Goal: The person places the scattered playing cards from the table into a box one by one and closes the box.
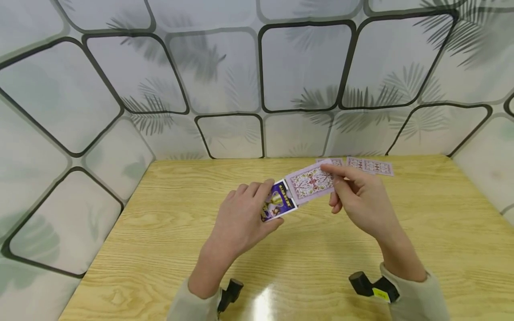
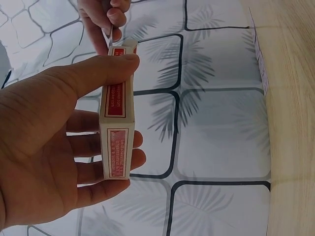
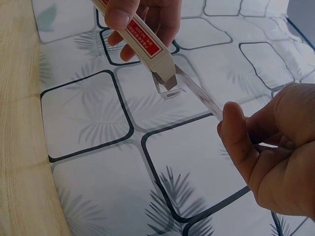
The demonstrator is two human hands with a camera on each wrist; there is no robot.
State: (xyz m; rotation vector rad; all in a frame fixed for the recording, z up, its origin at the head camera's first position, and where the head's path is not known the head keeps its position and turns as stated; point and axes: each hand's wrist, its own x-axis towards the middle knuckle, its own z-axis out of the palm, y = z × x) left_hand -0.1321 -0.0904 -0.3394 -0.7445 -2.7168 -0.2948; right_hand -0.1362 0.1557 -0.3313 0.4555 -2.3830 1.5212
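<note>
A small playing-card box [image 1: 277,201], purple and yellow on its face with red print along its sides, is gripped by my left hand [image 1: 241,218]. In the left wrist view the thumb lies on one narrow side of the box [image 2: 116,120] and the fingers curl round the other. From the open end sticks a playing card [image 1: 312,183] with a pink ornate back, its inner end hidden in the box. My right hand [image 1: 363,203] pinches the card's outer end between thumb and fingers. A flap [image 3: 169,92] hangs from the box mouth in the right wrist view.
Several pink-backed cards [image 1: 370,166] lie at the back right of the wooden table [image 1: 160,240], near the wall. A patterned covering [image 1: 305,67] with leaf prints rises behind the table and along its left side.
</note>
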